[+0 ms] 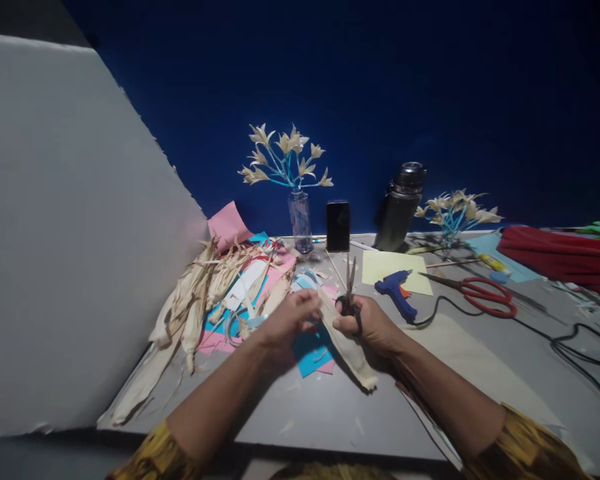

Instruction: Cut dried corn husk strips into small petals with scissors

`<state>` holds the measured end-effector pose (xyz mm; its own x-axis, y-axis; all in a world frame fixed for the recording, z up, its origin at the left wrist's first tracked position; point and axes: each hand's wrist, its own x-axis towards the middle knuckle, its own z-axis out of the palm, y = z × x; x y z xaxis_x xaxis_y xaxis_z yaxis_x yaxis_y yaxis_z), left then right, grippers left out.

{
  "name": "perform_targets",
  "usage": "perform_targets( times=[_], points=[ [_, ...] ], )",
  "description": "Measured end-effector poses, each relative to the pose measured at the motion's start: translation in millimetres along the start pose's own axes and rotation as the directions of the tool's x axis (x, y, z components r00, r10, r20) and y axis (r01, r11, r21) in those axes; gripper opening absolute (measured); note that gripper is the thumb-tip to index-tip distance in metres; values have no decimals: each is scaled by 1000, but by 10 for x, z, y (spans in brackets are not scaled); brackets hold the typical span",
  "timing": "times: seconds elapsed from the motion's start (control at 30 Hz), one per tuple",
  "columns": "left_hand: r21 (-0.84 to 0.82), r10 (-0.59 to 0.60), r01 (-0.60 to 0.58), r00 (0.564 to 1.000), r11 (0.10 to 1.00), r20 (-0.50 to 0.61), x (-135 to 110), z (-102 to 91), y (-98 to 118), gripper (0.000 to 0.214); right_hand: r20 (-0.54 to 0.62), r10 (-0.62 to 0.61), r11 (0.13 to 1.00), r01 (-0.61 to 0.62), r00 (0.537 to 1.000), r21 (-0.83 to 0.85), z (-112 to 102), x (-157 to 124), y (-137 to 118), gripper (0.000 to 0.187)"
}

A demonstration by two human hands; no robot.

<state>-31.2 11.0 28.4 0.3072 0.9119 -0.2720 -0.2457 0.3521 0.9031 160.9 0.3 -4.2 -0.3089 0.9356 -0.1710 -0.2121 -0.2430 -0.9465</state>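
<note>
My left hand [291, 319] is closed on the upper end of a long pale corn husk strip [347, 350] that hangs down across the grey table [330, 413]. My right hand [367, 325] grips a pair of dark-handled scissors [350, 290] with the blades pointing up and away, right beside the husk. Both hands meet over blue and pink paper scraps [313, 353].
A pile of dried husks [200, 300] and coloured paper lies to the left, against a large white board [70, 233]. Behind stand a vase of husk flowers [287, 167], a phone [338, 227], a flask [399, 207]. A blue glue gun [395, 293], red scissors [485, 293] and black cables [575, 347] lie right.
</note>
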Motion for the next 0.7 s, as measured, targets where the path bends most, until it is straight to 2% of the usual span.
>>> perform_targets(
  times=[0.03,0.1,0.2,0.27,0.33,0.4,0.47,0.57,0.7],
  points=[
    [27,-6,5,999,1000,41,0,49,-95,33,-6,-13,1000,13,1000,-4,-1,9,11,38],
    [27,59,-60,998,998,38,-2,106,-200,29,-10,-41,999,41,999,-36,-13,29,22,36],
    [-63,50,-46,997,997,62,-25,86,-125,25,10,-84,986,84,996,-142,-27,43,13,31],
    [-91,3,5,996,996,85,-50,59,-26,32,75,-88,977,101,993,-186,-22,30,6,29],
    [-97,-30,44,989,994,145,-68,63,13,41,170,-68,985,93,983,-146,-11,3,9,34],
    [-112,-52,82,967,990,250,-68,95,-35,41,262,-40,995,62,964,-74,-3,-25,25,42],
    [-129,-56,98,953,987,297,-51,128,-141,37,310,-24,999,34,950,-28,-2,-39,50,49],
    [-150,-12,49,972,987,236,-13,138,-292,33,335,9,1000,0,942,-27,-3,-37,77,52],
    [-169,51,-27,989,985,139,0,123,-333,32,344,24,1000,-22,939,-9,22,-40,52,39]
  ],
)
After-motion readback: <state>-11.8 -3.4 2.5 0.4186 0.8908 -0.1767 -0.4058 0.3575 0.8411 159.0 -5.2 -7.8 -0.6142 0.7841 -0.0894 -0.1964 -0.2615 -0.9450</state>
